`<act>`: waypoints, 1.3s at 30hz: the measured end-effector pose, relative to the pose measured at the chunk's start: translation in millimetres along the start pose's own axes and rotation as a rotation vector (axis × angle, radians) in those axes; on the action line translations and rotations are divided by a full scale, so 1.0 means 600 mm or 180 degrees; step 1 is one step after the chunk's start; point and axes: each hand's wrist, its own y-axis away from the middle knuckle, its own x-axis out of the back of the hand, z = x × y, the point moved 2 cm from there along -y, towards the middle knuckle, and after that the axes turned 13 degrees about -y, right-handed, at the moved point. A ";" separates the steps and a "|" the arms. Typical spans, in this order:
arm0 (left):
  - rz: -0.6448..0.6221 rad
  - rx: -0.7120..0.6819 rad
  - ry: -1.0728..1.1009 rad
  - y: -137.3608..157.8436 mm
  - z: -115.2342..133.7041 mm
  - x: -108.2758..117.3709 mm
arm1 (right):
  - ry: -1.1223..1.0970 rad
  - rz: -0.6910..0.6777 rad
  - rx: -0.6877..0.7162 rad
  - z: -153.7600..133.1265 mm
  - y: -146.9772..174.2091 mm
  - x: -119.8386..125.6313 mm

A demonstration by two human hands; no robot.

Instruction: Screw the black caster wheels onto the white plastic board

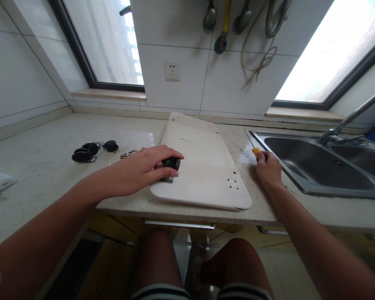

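Note:
A white board (200, 166) with rounded corners lies flat on the counter, screw holes grouped near its corners. At its near left corner my left hand (156, 164) is closed around a black caster wheel (171, 163), whose metal plate rests on the board. My right hand (268, 168), on the counter right of the board, grips the yellow handle of a screwdriver (255, 151); its shaft points away toward the wall. Left of the board sit several loose black casters (83, 155) and a scatter of small dark screws (128, 153).
A steel double sink (300, 162) with a faucet (333, 133) is set into the counter on the right. A white device (0, 181) lies at the far left. The tiled back wall carries a socket (172, 71), pipe valves and a hanging cord (262, 62).

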 end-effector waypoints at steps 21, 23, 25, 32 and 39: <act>0.0038 -0.0003 -0.0033 -0.001 0.000 -0.002 | -0.0039 0.0061 -0.0056 0.007 -0.002 -0.002; 0.0045 -0.0005 -0.0027 -0.001 0.000 -0.002 | -0.0054 0.0055 -0.0053 0.008 -0.002 -0.002; 0.0033 -0.0006 -0.0022 -0.002 0.000 -0.002 | -0.0045 0.0043 -0.0061 0.008 -0.002 -0.002; 0.0004 0.0034 -0.0013 -0.003 0.004 0.000 | 0.0004 0.0034 -0.0084 0.007 -0.002 -0.002; -0.0025 0.0015 -0.0015 -0.001 0.002 0.000 | -0.0002 0.0038 -0.0077 0.010 -0.003 -0.002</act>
